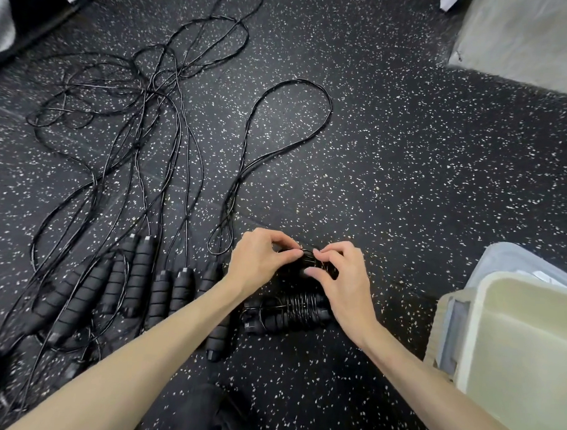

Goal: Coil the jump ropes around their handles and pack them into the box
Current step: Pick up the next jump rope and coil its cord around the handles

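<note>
Pinching a jump rope bundle (317, 266) between them, the left hand (260, 262) and right hand (341, 282) each have a grip clamped on its black cord, over the speckled floor (407, 171). A coiled rope (291, 312) lies just below. Uncoiled ropes (136, 283) spread toward the floor's left edge; the box (472, 320) sits at its right edge.

The box (510, 348) runs off the right edge; both hands hide the held handles (315, 265).

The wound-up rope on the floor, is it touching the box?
Apart. The head view shows bare speckled floor between the wound rope and the box at right.
</note>
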